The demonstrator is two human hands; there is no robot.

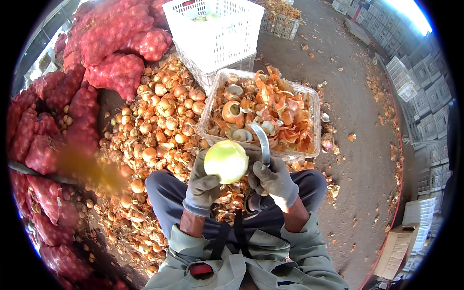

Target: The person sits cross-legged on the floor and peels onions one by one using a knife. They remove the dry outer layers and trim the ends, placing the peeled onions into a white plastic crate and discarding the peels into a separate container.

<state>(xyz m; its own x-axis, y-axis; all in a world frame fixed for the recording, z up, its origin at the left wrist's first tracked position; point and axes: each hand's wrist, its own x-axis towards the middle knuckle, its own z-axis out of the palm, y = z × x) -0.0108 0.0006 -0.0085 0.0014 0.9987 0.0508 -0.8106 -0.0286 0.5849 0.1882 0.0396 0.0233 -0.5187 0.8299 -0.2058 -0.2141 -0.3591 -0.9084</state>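
In my gloved left hand [203, 185] sits a peeled onion [226, 162], pale green and white, held up in front of my knees. My right hand [273, 180], also gloved, grips a knife with a short curved blade [262, 143]; its handle is mostly hidden in my fist. The blade points up and away from me, just right of the onion. Beyond both hands stands a plastic crate [316, 123] heaped with orange onion skins and cut onion pieces.
A large pile of unpeeled onions [159, 127] spreads to the left. Red mesh sacks [114, 74] of onions lie behind it. A white crate [217, 40] with pale onions tops another crate ahead. Stacked crates [427, 94] and a cardboard box [393, 250] line the right.
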